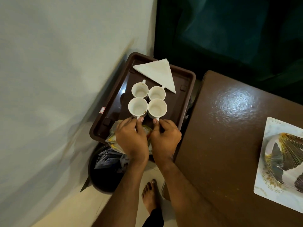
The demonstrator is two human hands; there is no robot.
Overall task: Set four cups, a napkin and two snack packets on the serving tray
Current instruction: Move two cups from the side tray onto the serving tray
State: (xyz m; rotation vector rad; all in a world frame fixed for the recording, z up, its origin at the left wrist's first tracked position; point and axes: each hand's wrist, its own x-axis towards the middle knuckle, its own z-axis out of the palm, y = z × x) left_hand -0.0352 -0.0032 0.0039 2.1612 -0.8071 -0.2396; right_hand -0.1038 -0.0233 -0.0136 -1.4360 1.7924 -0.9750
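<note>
1. Left hand (pixel 131 138) — thumb and fingers pinched on the handle of the near-left cup (pixel 138 107), at the cup's near side.
2. Right hand (pixel 165 138) — thumb and fingers closed likewise on the handle of the near-right cup (pixel 157 108). Both cups appear to stand on the tray floor, though contact underneath cannot be confirmed.
3. Far-left cup (pixel 139 90) and far-right cup (pixel 156 93) — upright, handles pointing away, untouched. The four cups form a tight square, rims touching or just beside one another.
4. Napkin (pixel 157 72) — white, folded to a triangle, lying at the tray's far end, one point just beside the far-right cup.
5. Snack packets (pixel 113 136) — crinkled clear wrappers at the tray's near end, largely hidden under both hands; whether there are two cannot be told.
6. Serving tray (pixel 188 76) — brown, raised rim, set in the corner beside the wall, its near end overhanging a dark bin (pixel 105 174) with bags inside.
7. Brown table (pixel 229 128) — to the right, carrying a patterned plate (pixel 278 161).
8. Hazards, as judged: the cups sit so close that nudging either near one could knock its neighbour and tip it; weight pressed on the overhanging near end might tilt the tray toward the bin; the packets could snag on the hands as they lift away.
</note>
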